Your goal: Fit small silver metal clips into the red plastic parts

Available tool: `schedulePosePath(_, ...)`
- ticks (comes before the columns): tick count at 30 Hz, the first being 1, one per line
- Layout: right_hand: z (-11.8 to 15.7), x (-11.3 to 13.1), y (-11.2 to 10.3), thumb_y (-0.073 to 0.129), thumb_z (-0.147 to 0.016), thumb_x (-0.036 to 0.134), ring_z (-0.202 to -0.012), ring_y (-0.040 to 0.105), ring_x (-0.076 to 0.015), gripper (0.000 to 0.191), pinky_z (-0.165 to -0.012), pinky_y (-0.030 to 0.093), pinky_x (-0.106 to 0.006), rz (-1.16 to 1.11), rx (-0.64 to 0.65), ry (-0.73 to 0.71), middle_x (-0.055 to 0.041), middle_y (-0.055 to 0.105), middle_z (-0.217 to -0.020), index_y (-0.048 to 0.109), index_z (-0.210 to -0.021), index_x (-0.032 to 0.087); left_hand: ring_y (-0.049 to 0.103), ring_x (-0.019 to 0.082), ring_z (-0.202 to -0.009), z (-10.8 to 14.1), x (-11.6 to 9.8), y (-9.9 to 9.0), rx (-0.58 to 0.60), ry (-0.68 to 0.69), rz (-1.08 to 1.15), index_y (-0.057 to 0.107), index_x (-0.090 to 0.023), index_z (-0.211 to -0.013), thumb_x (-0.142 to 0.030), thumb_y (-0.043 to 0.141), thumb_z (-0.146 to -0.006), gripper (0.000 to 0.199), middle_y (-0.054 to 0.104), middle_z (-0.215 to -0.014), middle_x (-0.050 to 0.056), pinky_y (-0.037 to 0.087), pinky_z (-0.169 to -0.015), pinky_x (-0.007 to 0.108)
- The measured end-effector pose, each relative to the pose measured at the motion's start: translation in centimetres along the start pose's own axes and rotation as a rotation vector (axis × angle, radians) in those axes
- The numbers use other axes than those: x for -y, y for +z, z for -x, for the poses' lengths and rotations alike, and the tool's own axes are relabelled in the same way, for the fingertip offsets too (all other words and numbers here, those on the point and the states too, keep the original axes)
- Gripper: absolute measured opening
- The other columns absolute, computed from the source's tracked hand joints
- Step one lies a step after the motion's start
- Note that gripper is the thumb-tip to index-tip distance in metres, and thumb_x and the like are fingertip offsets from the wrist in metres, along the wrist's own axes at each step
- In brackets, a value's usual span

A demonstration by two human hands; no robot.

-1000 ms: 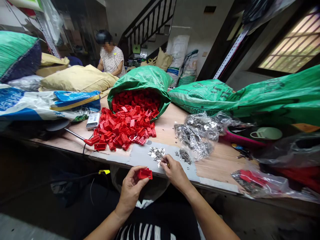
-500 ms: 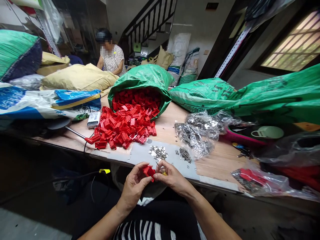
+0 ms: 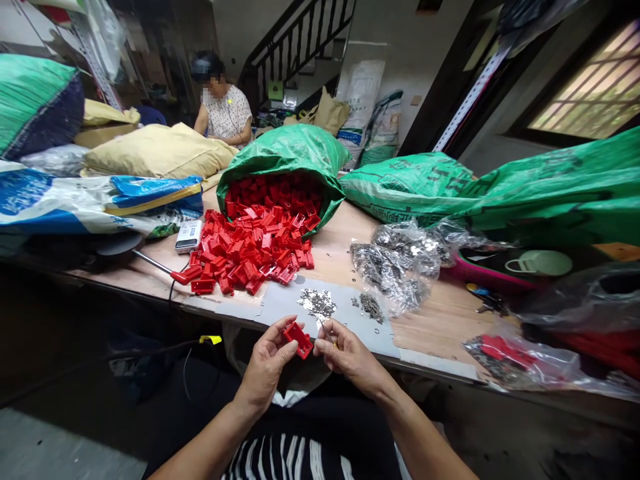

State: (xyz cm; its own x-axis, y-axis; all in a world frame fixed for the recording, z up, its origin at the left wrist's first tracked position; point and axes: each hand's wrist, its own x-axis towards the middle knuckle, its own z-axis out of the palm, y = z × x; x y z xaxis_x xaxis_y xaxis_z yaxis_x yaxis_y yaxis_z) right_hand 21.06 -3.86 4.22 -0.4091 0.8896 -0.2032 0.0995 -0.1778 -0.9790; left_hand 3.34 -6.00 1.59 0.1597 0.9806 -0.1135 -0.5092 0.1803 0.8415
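Note:
My left hand (image 3: pixel 270 360) pinches a red plastic case (image 3: pixel 299 340), a small open-topped box, between thumb and fingers just past the table's near edge. Close on its right, my right hand (image 3: pixel 343 350) is closed around a thin metal tool (image 3: pixel 327 331) with a yellow handle, mostly hidden by the fingers. The tool's tip points up and left, apart from the case. In front of both hands, a pile of small shiny metal pieces (image 3: pixel 317 303) lies on a grey sheet (image 3: pixel 280 303). A smaller heap of darker metal pieces (image 3: pixel 371 307) sits to its right.
Many red cases (image 3: pixel 245 253) spill from a green sack (image 3: pixel 290 150). Clear bags of metal parts (image 3: pixel 390 273) lie right of centre, near a pink tray (image 3: pixel 465 270). A white box-shaped device (image 3: pixel 189 237) stands left. A person (image 3: pixel 225 110) sits behind the sacks.
The red case has turned so its open side faces up towards me. My right hand has drawn slightly away to the right with the tool, leaving a small gap.

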Motion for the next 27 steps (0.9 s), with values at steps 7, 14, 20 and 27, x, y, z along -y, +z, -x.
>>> schedulePosePath(7,-0.3,-1.3,-0.4,0.046,-0.091,0.031,-0.076,0.055,-0.0147,0.018,-0.071,0.045,-0.029,0.492,-0.166,-0.172,-0.0034,0.056,-0.09,0.06,-0.099,0.021,0.063,0.018,-0.087,-1.6,0.1,-1.2,0.006,0.202,-0.466,0.058,-0.022,-0.108,-0.021,0.067,-0.075,0.035,0.066,-0.101,0.004,0.048,-0.081,0.029)
schedulePosePath(14,-1.4,-1.9,-0.2,0.05,-0.088,0.024,-0.081,0.059,-0.0182,0.016,-0.078,0.046,-0.032,0.729,-0.243,-0.256,-0.0038,0.064,-0.088,0.061,-0.099,0.022,0.063,0.02,-0.088,-3.7,-0.3,-2.1,0.037,0.423,-0.882,0.062,-0.024,-0.11,-0.014,0.062,-0.075,0.037,0.069,-0.098,0.004,0.047,-0.084,0.034)
schedulePosePath(20,-2.1,-1.8,-0.1,0.051,-0.086,0.021,-0.085,0.061,-0.0181,0.016,-0.079,0.046,-0.031,0.795,-0.236,-0.296,-0.0047,0.066,-0.09,0.064,-0.096,0.022,0.063,0.021,-0.098,-4.6,-0.2,-2.6,0.11,0.456,-0.926,0.063,-0.026,-0.114,-0.012,0.063,-0.074,0.042,0.07,-0.107,0.005,0.047,-0.091,0.036)
schedulePosePath(27,-2.3,-1.8,0.0,0.052,-0.086,0.019,-0.086,0.061,-0.018,0.017,-0.079,0.046,-0.031,0.84,-0.208,-0.288,-0.0043,0.067,-0.091,0.065,-0.095,0.021,0.064,0.021,-0.101,-4.8,-0.5,-2.8,0.132,0.414,-0.939,0.064,-0.026,-0.114,-0.011,0.063,-0.073,0.043,0.07,-0.109,0.004,0.047,-0.092,0.035)
